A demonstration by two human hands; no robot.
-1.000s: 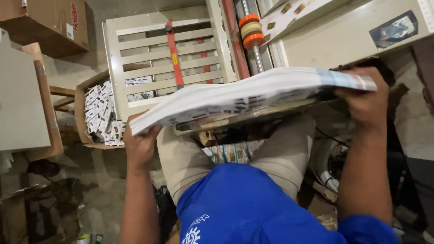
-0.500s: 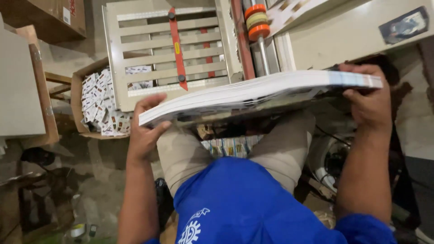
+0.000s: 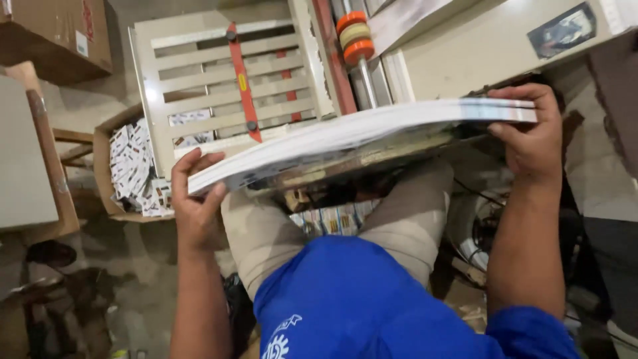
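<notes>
— Both hands clamp one thick stack of printed sheets [image 3: 359, 136]: the left hand [image 3: 193, 206] pinches its lower end, thumb on top; the right hand [image 3: 531, 136] wraps its upper end.

— How does the stack look?

— White edges, dense, slightly bowed, tilted down to the left, held above the person's knees in front of a cream slatted machine guard [image 3: 226, 100].

— Counts?

— One stack, two hands. One open cardboard box [image 3: 103, 173] of printed cards on the floor, well left of the stack.
</notes>
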